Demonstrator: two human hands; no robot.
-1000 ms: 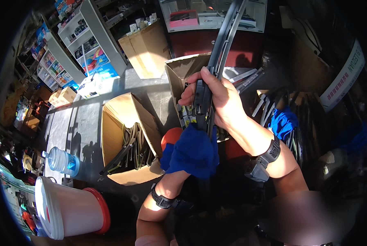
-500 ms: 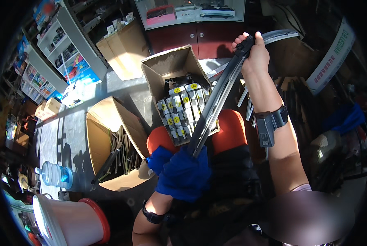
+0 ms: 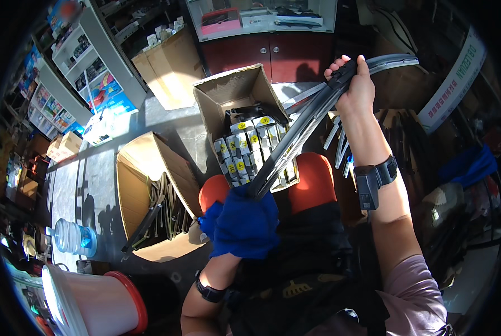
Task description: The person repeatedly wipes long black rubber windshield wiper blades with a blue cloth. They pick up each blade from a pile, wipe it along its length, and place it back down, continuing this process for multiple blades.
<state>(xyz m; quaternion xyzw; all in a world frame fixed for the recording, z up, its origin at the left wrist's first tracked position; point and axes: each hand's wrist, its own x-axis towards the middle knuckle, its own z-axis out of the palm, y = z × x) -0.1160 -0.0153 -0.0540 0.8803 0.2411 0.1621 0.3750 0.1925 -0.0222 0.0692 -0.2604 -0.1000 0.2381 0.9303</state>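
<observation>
Wiping in hand: wiper blade (image 3: 300,131) clenched by right hand (image 3: 354,84), blue cloth (image 3: 245,221) gripped by left hand above open box (image 3: 250,129); a stroke toward the tip was judged next.

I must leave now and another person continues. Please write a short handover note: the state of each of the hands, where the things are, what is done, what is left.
Right hand: raised, closed around the upper end of a long black wiper blade.
Left hand: wrapped in a blue cloth, gripping the blade's lower end.
Things: open carton of boxed blades in front of the knees; second open carton with loose blades to the left.
Done: blade is out and the cloth is on it.
Left: apparently wiping along the blade, then putting it away.
</observation>
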